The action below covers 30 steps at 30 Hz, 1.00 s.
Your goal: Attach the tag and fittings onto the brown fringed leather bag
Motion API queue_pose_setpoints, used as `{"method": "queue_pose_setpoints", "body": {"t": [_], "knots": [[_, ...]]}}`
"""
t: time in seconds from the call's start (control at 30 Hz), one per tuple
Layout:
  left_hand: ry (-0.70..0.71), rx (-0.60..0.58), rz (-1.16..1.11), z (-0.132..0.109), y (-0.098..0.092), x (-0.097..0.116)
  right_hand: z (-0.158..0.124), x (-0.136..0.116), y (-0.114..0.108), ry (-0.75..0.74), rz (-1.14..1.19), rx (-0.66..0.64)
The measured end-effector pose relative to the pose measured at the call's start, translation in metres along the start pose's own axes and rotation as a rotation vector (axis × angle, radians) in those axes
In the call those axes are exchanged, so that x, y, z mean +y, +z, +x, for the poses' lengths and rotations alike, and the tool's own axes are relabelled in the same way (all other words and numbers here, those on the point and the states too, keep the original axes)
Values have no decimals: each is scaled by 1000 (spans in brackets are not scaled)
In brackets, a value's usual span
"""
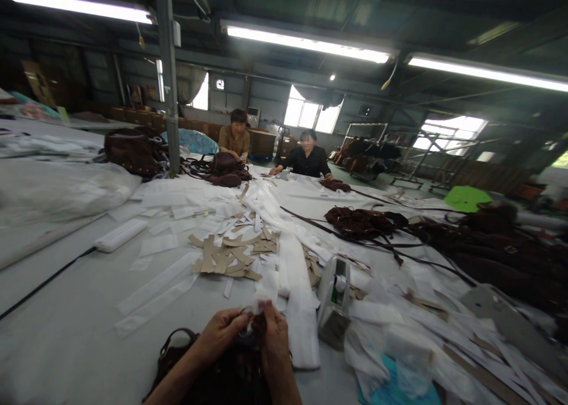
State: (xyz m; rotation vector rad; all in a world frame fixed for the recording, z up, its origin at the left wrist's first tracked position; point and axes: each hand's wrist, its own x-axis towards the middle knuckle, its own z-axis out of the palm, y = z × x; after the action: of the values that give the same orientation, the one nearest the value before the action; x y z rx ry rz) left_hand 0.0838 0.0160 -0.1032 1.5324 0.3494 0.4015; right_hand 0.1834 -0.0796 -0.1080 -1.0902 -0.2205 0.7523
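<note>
A dark brown handbag (222, 375) lies at the near edge of the table, partly covered by my forearms. One of its looped straps (180, 337) stands up to the left. My left hand (224, 328) pinches a small brown part at the top of the bag, where something shiny shows. Close beside it, my right hand (274, 334) is closed on the same part, with a scrap of whitish wrapping (260, 305) at its fingertips. The exact shape of the part between the fingers is blurred.
A tape dispenser (335, 304) stands right of my hands, beside a strip of white foam (299, 310). Cardboard scraps (226, 257) are heaped ahead. More brown bags (364, 221) lie at right. Two people (306, 156) work across the table; a post (168, 85) rises at left.
</note>
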Motion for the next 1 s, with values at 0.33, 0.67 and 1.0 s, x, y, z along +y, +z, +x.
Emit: {"method": "queue_pose_setpoints", "body": {"t": [0.33,0.67,1.0], "knots": [[-12,25,18,-2,-1,1,1,7,-7,-86,-196,55],[-85,18,-42,-3,1,-1,-2,0,-5,-239,-446,130],[-53,37,-143,-7,-1,3,-7,-2,-2,-248,-519,171]]}}
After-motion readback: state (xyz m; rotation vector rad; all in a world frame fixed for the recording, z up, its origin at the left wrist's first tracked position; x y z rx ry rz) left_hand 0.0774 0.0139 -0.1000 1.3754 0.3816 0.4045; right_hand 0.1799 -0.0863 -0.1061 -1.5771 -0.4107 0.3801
